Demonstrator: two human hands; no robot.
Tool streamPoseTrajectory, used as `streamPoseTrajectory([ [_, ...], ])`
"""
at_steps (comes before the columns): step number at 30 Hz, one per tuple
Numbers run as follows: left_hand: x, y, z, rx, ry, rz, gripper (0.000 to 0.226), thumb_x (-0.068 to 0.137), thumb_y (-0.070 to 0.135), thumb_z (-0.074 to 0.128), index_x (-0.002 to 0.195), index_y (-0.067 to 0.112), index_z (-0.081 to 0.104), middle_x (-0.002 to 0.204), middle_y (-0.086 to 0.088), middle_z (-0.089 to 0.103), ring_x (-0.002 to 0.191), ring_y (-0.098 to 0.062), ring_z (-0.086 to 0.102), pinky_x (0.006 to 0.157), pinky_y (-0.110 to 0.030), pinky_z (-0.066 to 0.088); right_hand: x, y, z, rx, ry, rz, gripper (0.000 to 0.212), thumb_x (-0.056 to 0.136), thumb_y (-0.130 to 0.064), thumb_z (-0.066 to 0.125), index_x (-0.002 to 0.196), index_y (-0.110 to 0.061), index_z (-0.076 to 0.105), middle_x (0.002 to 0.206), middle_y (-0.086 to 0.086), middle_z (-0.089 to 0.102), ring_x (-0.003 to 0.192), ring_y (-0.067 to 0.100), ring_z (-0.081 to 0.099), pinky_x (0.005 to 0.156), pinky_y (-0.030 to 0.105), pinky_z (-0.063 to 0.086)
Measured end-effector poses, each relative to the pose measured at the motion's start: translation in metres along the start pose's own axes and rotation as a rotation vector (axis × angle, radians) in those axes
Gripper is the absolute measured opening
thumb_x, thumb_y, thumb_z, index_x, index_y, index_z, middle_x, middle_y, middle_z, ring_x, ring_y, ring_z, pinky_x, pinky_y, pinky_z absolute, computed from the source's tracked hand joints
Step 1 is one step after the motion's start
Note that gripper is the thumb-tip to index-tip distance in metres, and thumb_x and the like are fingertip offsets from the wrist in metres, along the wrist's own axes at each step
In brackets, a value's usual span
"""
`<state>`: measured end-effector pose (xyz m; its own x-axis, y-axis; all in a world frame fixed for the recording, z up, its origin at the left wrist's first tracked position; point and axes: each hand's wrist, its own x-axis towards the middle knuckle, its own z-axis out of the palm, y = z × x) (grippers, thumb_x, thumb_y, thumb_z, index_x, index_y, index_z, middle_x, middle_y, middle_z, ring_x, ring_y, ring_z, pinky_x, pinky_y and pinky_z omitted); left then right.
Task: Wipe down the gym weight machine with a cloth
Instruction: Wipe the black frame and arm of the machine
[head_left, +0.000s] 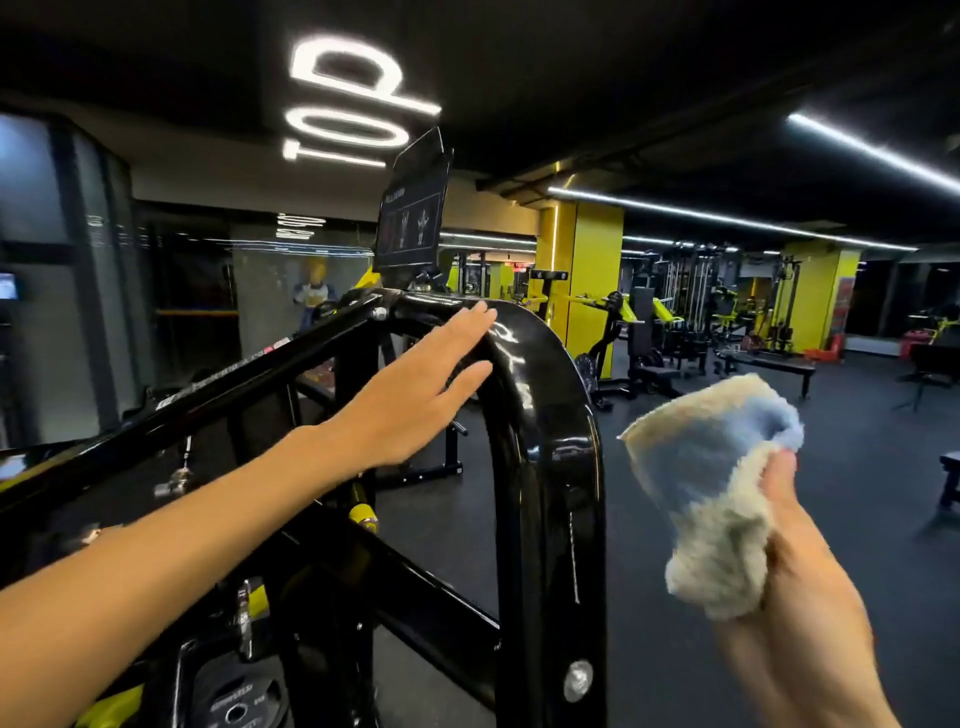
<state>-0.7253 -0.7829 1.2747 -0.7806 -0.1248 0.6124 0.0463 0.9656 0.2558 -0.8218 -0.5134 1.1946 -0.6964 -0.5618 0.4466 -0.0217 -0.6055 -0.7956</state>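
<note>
Fluffy pale blue-and-cream cloth (711, 483), lower right of frame: soft, light, best bunched in the palm; right hand (789, 597) clenches it, clear of the glossy black curved steel machine frame (545, 415), centre; left hand (415, 384) flat, fingers straight, on its slick, rigid bend.

The gym was dim under a black ceiling, lit by white strip lights (857, 150) at upper right and a glowing sign (353, 104) at upper centre. Glare streaked the glossy black frame (545, 415). Wide-angle distortion bent the edges; the background was soft.
</note>
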Motion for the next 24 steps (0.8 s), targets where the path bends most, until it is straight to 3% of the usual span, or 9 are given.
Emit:
streamPoseTrajectory([
  [2,0.022,0.005,0.011,0.003,0.014,0.008,0.055,0.110,0.037,0.032,0.161,0.031,0.013,0.166,0.021,0.009,0.150,0.011,-0.001,0.124,-0.017,0.000,0.023,-0.007,0.012,-0.176,0.045,-0.101,0.036,0.087,-0.062,0.056,0.070,-0.033,0.069,0.057,-0.013,0.058,0.047,0.002,0.042,0.052,0.018,0.044],
  [3,0.031,0.005,0.015,0.021,0.024,-0.002,0.054,0.110,0.036,0.031,0.161,0.028,0.014,0.167,0.018,0.009,0.151,0.008,-0.003,0.126,-0.021,-0.001,0.037,-0.008,0.021,-0.336,0.088,-0.157,0.040,0.095,-0.058,0.049,0.072,-0.029,0.066,0.058,-0.015,0.055,0.050,0.001,0.045,0.055,0.021,0.044],
  [5,0.044,0.003,0.024,0.030,0.072,-0.023,0.053,0.111,0.035,0.028,0.161,0.024,0.014,0.168,0.013,0.008,0.152,0.005,-0.004,0.127,-0.028,-0.002,0.066,-0.005,0.040,-0.556,0.002,-0.273,0.042,0.102,-0.055,0.040,0.108,-0.026,0.069,0.096,-0.017,0.067,0.088,-0.005,0.059,0.087,0.022,0.048],
  [7,0.049,-0.002,0.029,-0.013,0.133,-0.024,0.054,0.111,0.033,0.027,0.161,0.021,0.014,0.168,0.011,0.006,0.152,0.004,-0.005,0.127,-0.028,-0.002,0.093,0.013,0.052,-0.759,-0.210,-0.324,0.052,0.107,-0.055,0.032,0.154,-0.035,0.040,0.156,-0.016,0.041,0.145,-0.005,0.029,0.125,0.034,0.020],
  [8,0.049,-0.004,0.031,-0.040,0.149,-0.017,0.054,0.110,0.030,0.027,0.161,0.019,0.012,0.169,0.010,0.005,0.152,0.004,-0.005,0.126,-0.025,-0.003,0.104,0.025,0.056,-0.917,-0.279,-0.365,0.053,0.107,-0.056,0.027,0.158,-0.040,0.024,0.167,-0.017,0.018,0.153,-0.003,0.007,0.129,0.037,0.005],
  [10,0.047,-0.009,0.032,-0.150,0.166,-0.048,0.057,0.109,0.027,0.025,0.162,0.020,0.006,0.169,0.009,0.000,0.153,0.002,-0.006,0.126,-0.024,-0.004,0.125,0.041,0.061,-1.217,-0.297,-0.507,0.059,0.102,-0.060,0.013,0.157,-0.039,0.008,0.170,-0.012,0.002,0.155,0.005,-0.011,0.128,0.036,-0.007],
  [15,0.041,-0.022,0.029,-0.469,0.235,-0.217,0.061,0.106,0.040,0.028,0.162,0.028,0.006,0.169,0.011,0.006,0.154,-0.001,0.003,0.129,-0.039,0.004,0.177,0.031,0.079,-1.421,-0.319,-0.480,0.071,0.103,-0.062,0.004,0.161,-0.024,0.018,0.169,0.000,0.019,0.157,0.016,0.007,0.128,0.039,0.003],
  [19,0.030,-0.021,0.040,-0.477,0.325,-0.244,0.054,0.111,0.026,0.026,0.162,0.025,0.006,0.169,0.012,0.004,0.153,0.003,0.003,0.129,-0.035,0.004,0.233,0.016,0.112,-1.469,-0.483,-0.358,0.056,0.110,-0.043,0.014,0.148,-0.021,0.049,0.148,0.014,0.053,0.134,0.027,0.049,0.108,0.041,0.038],
  [24,0.027,-0.011,0.048,-0.450,0.447,-0.230,0.055,0.111,0.027,0.026,0.161,0.031,0.004,0.168,0.016,0.003,0.151,0.007,0.003,0.125,-0.025,0.004,0.265,0.004,0.131,-1.459,-0.672,-0.134,0.049,0.112,-0.037,0.016,0.148,-0.025,0.047,0.149,0.017,0.051,0.133,0.031,0.050,0.106,0.040,0.034],
])
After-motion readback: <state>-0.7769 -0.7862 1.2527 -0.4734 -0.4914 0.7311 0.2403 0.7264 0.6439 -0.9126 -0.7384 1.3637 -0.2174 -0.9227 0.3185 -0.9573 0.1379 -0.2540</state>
